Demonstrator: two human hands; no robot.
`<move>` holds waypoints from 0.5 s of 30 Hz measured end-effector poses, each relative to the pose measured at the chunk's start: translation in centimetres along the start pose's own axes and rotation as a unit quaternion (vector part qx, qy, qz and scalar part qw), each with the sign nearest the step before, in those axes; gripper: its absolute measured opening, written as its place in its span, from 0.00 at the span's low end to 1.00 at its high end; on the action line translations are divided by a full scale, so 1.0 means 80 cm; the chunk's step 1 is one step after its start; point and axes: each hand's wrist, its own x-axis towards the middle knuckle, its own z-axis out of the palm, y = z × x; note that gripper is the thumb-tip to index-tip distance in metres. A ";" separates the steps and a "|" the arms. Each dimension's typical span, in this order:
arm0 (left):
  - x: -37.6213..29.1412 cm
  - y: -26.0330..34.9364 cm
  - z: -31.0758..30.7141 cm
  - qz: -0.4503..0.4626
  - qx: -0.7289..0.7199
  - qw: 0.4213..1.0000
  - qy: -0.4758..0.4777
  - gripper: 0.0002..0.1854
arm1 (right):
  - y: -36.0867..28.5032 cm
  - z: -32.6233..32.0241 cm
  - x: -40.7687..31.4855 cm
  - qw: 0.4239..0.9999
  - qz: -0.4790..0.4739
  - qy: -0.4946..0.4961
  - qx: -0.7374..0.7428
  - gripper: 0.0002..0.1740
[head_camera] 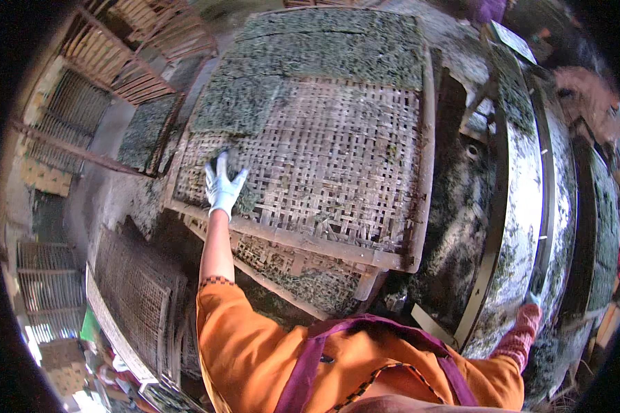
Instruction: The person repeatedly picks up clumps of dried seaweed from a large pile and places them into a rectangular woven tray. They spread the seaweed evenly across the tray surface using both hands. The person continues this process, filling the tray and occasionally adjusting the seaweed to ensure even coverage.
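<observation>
My left hand (223, 188), in a pale glove, reaches over the near left part of a woven bamboo tray (336, 155) with its fingers spread. A small clump of dark green fibrous material (247, 200) lies beside the thumb side of that hand. Flat rectangular sheets of the same green material (330, 46) cover the far end and far left of the tray. Out to the right, my right hand (533, 298), also gloved, is at a long pale work surface (519, 191) strewn with green bits. Its fingers are blurred and partly hidden, so its grip is unclear.
A second woven tray (299, 268) sits under the first, jutting out nearer me. More framed trays (129, 289) lean at the left, below slatted racks (88, 51). A dark gap (444, 232) separates the tray from the work surface. Another person (591, 103) is at the far right.
</observation>
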 end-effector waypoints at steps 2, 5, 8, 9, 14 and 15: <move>-0.009 0.011 0.006 0.007 -0.020 0.999 0.040 0.45 | -0.004 0.056 -0.018 0.997 -0.023 -0.039 -0.059 0.33; -0.017 0.063 -0.015 0.006 -0.113 0.990 0.085 0.45 | -0.097 0.223 -0.085 0.989 -0.052 -0.138 0.015 0.28; -0.043 0.175 -0.026 0.061 -0.248 0.962 0.098 0.39 | -0.255 0.414 -0.225 0.890 -0.126 -0.436 0.035 0.27; -0.060 0.223 -0.023 0.074 -0.491 0.868 -0.007 0.37 | -0.299 0.473 -0.289 0.841 -0.032 -0.515 0.162 0.30; -0.125 0.388 -0.008 0.216 -0.622 0.722 -0.215 0.31 | -0.437 0.582 -0.415 0.788 0.127 -0.495 0.342 0.31; -0.111 0.387 -0.006 0.288 -0.587 0.730 -0.200 0.30 | -0.435 0.562 -0.402 0.800 0.179 -0.434 0.375 0.29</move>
